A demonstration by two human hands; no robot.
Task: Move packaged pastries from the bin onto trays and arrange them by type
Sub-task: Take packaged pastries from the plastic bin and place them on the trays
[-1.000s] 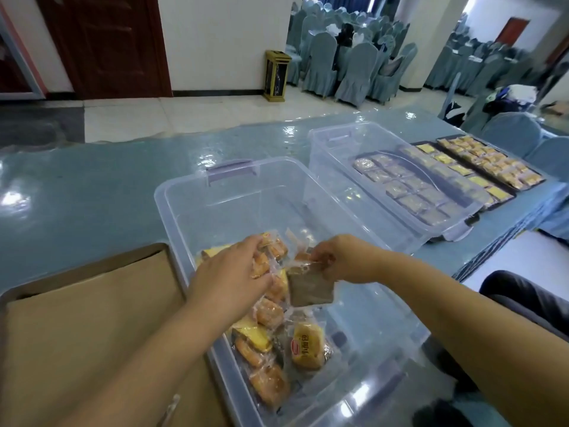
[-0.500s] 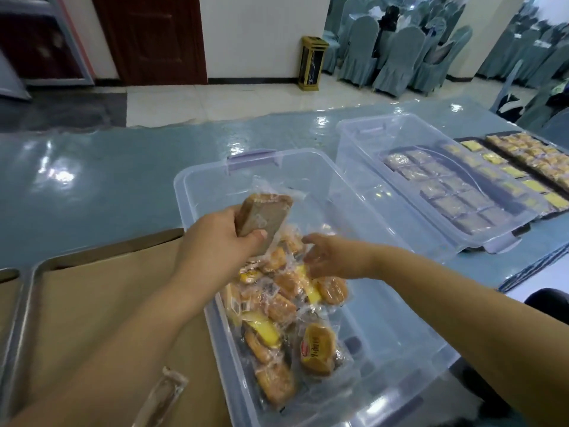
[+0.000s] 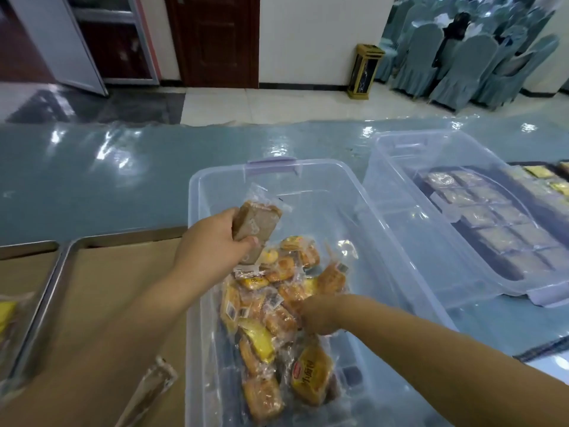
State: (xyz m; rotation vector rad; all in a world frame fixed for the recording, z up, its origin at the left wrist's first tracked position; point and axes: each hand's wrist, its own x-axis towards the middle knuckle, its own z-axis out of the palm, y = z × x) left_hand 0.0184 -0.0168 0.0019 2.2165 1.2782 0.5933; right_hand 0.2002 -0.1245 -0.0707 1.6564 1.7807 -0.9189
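Observation:
A clear plastic bin [image 3: 385, 241] with a purple latch stands in front of me and holds several wrapped yellow and orange pastries [image 3: 271, 322]. My left hand [image 3: 209, 245] grips a brown wrapped pastry [image 3: 255, 228] above the bin's left wall. My right hand [image 3: 317, 312] is down in the pile, fingers curled among the packets; I cannot see whether it holds one. A metal tray [image 3: 66, 254] lined with brown paper lies left of the bin, with one wrapped pastry [image 3: 147, 392] on it.
A second clear bin [image 3: 400, 167] lies tilted at the right over dark trays [image 3: 523, 167] of sorted brown and yellow pastries. Another tray [image 3: 27, 246] with a yellow packet sits at the far left. The blue table has a glossy plastic cover; covered chairs stand behind.
The brown pastry passed from my right hand to my left, which lifted it toward the bin's left side. My right hand went back down into the pile.

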